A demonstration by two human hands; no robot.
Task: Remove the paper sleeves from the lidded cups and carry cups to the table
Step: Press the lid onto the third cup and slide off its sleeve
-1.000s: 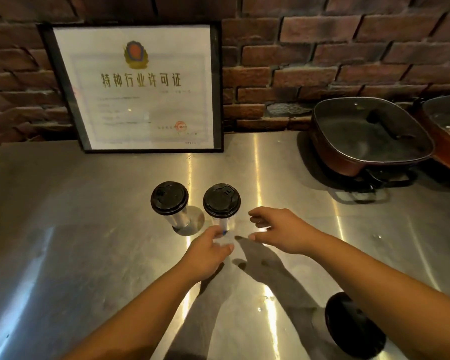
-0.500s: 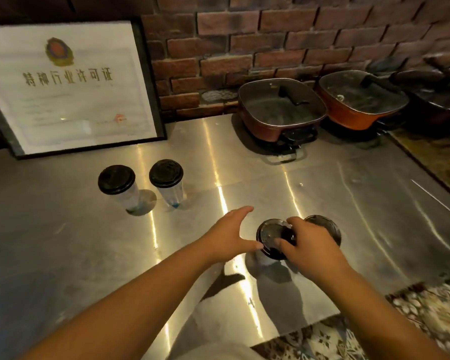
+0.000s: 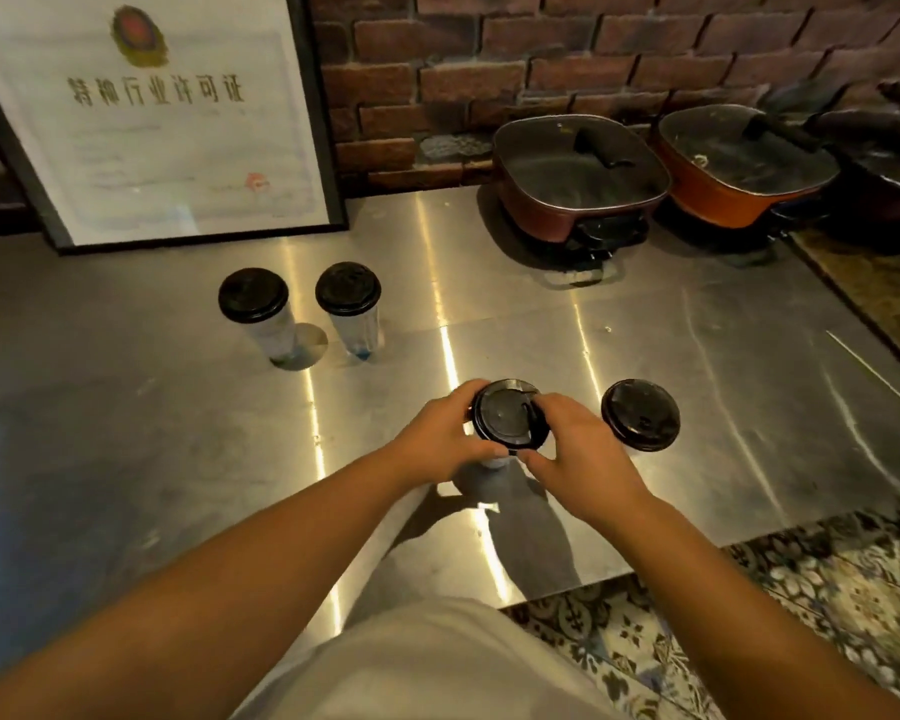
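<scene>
Two hands wrap one cup near the worktop's front edge: the left hand clasps it from nine o'clock, the right hand from three. Its body is hidden under the black lid, so a sleeve cannot be confirmed. A second lidded cup stands just beside, at three o'clock. Farther, at eleven o'clock, two clear cups stand bare. Likely step: gripping this cup to strip or lift it. Next calls for a firm, upright hold so the lid stays seated.
</scene>
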